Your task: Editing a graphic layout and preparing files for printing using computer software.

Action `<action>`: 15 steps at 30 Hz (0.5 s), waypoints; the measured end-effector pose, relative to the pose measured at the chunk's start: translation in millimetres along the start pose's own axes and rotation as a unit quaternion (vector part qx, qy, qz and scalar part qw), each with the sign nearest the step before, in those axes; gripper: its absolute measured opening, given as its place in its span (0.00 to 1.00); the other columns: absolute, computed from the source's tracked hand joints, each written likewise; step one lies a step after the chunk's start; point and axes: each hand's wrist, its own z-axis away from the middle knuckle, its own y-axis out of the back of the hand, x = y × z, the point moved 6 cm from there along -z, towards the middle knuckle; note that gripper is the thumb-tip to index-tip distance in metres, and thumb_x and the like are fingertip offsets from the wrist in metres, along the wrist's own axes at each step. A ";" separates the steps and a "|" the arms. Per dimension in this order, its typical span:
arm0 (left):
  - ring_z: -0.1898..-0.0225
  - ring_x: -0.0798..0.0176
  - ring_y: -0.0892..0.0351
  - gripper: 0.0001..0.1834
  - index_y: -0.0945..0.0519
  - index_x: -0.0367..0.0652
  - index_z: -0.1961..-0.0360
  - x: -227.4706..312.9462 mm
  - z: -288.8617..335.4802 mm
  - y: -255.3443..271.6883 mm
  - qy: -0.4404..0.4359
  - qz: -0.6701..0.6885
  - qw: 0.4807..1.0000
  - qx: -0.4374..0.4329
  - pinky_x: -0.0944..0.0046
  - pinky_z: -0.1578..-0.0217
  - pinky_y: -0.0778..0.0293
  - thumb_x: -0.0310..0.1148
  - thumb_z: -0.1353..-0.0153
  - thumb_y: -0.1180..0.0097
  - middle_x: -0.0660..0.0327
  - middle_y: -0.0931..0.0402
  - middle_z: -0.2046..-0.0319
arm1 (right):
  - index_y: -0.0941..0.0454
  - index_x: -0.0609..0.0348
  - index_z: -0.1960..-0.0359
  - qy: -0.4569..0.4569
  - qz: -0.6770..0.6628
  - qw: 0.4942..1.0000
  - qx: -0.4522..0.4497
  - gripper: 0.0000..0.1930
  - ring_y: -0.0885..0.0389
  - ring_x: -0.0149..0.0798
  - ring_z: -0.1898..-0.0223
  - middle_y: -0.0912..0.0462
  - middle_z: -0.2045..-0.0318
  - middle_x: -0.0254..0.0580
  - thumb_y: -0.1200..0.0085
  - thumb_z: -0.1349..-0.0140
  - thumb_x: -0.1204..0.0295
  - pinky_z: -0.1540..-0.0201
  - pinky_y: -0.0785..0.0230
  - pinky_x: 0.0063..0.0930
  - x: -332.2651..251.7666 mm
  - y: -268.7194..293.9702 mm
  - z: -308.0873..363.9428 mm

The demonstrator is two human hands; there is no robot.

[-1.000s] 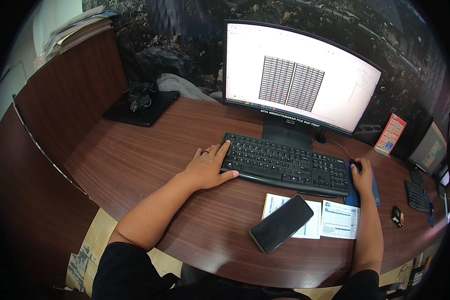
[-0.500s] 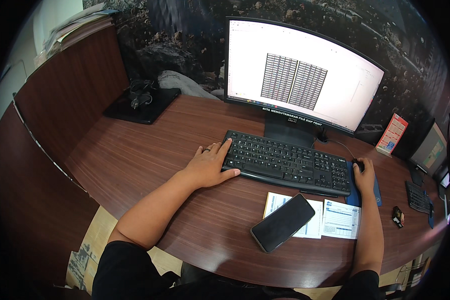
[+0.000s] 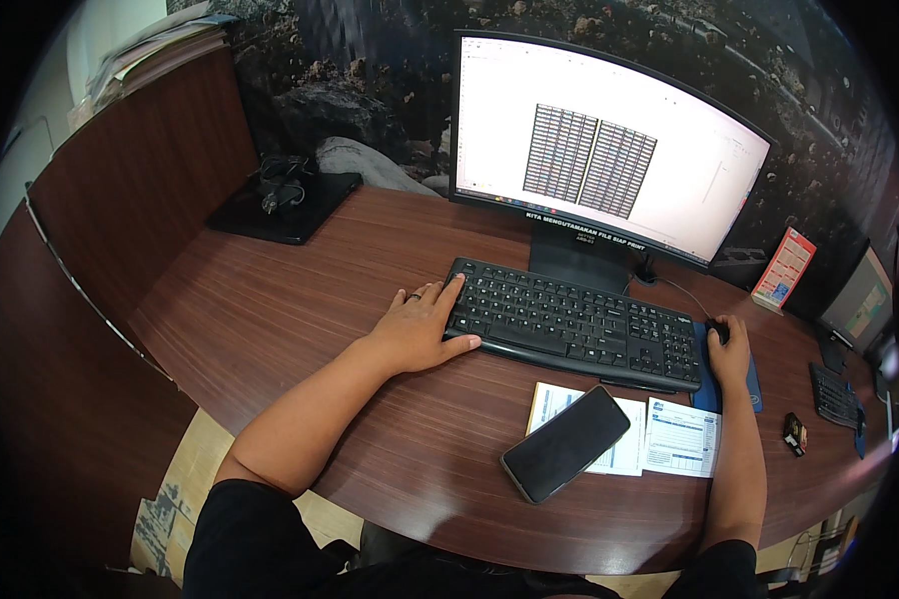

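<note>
Monitor [image 3: 609, 140] is ahead and right of the loosely spread left hand [image 3: 413, 332], full-size keyboard [image 3: 579, 324] runs right from its touching fingers, mouse [image 3: 715, 326] sits under the curled right hand [image 3: 730, 354], so imo keep that wrist loose.

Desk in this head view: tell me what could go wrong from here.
The left hand rests on the keyboard's left end, so a stray key press is possible.
With the right hand on the mouse, its forearm might drag the white form beside it.
The black phone lies askew over another paper, between keyboard and desk's front edge; a careless arm could nudge it off.
</note>
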 end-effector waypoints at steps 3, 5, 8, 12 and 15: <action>0.27 0.34 0.42 0.55 0.51 0.36 0.23 0.3 -0.3 0.0 0.002 0.000 1.000 -0.002 0.31 0.29 0.47 0.68 0.35 0.50 0.34 0.39 0.31 | 0.22 0.57 0.52 -0.008 -0.009 1.000 0.002 0.14 0.20 0.54 0.48 0.20 0.52 0.47 0.41 0.39 0.70 0.45 0.28 0.43 0.3 0.5 0.8; 0.27 0.34 0.42 0.55 0.51 0.36 0.22 2.2 -0.1 2.0 0.003 -0.001 1.000 -0.004 0.31 0.29 0.47 0.68 0.35 0.50 0.34 0.39 0.31 | 0.22 0.57 0.52 -0.007 -0.011 1.000 0.003 0.14 0.19 0.54 0.48 0.20 0.52 0.47 0.41 0.39 0.71 0.45 0.28 0.43 -1.8 1.1 1.1; 0.26 0.35 0.42 0.55 0.54 0.36 0.22 4.6 0.7 4.2 0.017 -0.005 1.000 -0.023 0.36 0.27 0.50 0.66 0.34 0.48 0.37 0.42 0.28 | 0.22 0.57 0.51 -0.005 -0.010 1.000 0.007 0.14 0.19 0.54 0.48 0.20 0.51 0.47 0.42 0.39 0.71 0.45 0.28 0.43 -2.2 1.5 1.0; 0.26 0.36 0.42 0.55 0.54 0.37 0.22 3.7 0.1 3.2 0.023 -0.005 0.999 -0.026 0.36 0.27 0.50 0.66 0.35 0.48 0.38 0.42 0.28 | 0.21 0.57 0.50 0.002 -0.003 1.000 0.019 0.15 0.19 0.54 0.48 0.20 0.52 0.48 0.41 0.39 0.71 0.45 0.28 0.43 1.7 0.7 0.4; 0.27 0.36 0.42 0.56 0.54 0.37 0.22 3.5 0.4 3.7 0.021 -0.007 0.999 -0.025 0.35 0.27 0.50 0.66 0.35 0.48 0.38 0.42 0.28 | 0.22 0.57 0.50 -0.004 0.009 1.000 0.000 0.15 0.19 0.55 0.48 0.20 0.52 0.49 0.41 0.39 0.71 0.45 0.27 0.42 2.3 0.3 0.6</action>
